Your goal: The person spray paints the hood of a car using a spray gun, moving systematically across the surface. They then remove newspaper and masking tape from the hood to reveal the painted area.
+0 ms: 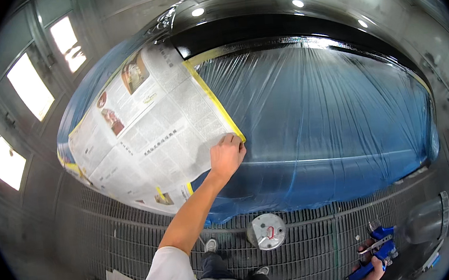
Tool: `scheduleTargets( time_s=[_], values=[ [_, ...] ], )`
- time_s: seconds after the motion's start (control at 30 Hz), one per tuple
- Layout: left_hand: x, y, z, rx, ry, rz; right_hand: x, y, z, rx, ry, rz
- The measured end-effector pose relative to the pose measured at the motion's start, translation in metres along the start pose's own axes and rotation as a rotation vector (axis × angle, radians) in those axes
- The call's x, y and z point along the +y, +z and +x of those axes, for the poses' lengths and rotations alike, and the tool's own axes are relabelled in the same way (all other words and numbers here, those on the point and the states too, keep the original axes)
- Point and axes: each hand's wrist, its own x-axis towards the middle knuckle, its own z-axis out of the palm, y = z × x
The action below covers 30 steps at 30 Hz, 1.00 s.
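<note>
My left hand is closed at the lower end of a strip of yellow masking tape. That strip runs along the right edge of the newspaper sheets, which cover the left end of a car body. Blue-looking clear plastic film drapes over the car's side, to the right of the paper. At the lower right, my right hand grips a blue spray gun with a metal trigger, held away from the car. Its fingers are partly hidden by the gun.
A glossy black panel curves along the top of the car. Below it, a round can with a pale lid stands on the floor grating near my feet. A clear cup-shaped container is at the right. Bright panels line the left wall.
</note>
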Motion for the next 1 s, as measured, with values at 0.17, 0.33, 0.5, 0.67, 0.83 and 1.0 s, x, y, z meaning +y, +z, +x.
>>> scheduleTargets(
  time_s=[0.17,0.33,0.5,0.67,0.83,1.0],
  values=[
    [-0.010,0.008,0.007,-0.076,0.112,-0.165,0.014,0.074,-0.043,0.133,-0.060,0.113],
    [-0.019,-0.014,0.005,-0.064,-0.028,-0.298,0.018,0.107,-0.072,0.071,-0.055,0.130],
    [-0.029,-0.048,0.010,0.006,-0.080,-0.439,0.009,0.117,-0.071,0.072,-0.124,0.140],
    [-0.039,-0.093,0.020,-0.062,-0.168,-0.427,0.006,0.119,-0.044,0.014,-0.143,0.168],
    [-0.044,-0.137,0.029,-0.013,-0.215,-0.447,0.007,0.120,-0.014,-0.026,-0.081,0.173],
    [-0.051,-0.179,0.032,0.015,-0.263,-0.441,0.013,0.129,0.002,-0.060,-0.067,0.123]
  ],
)
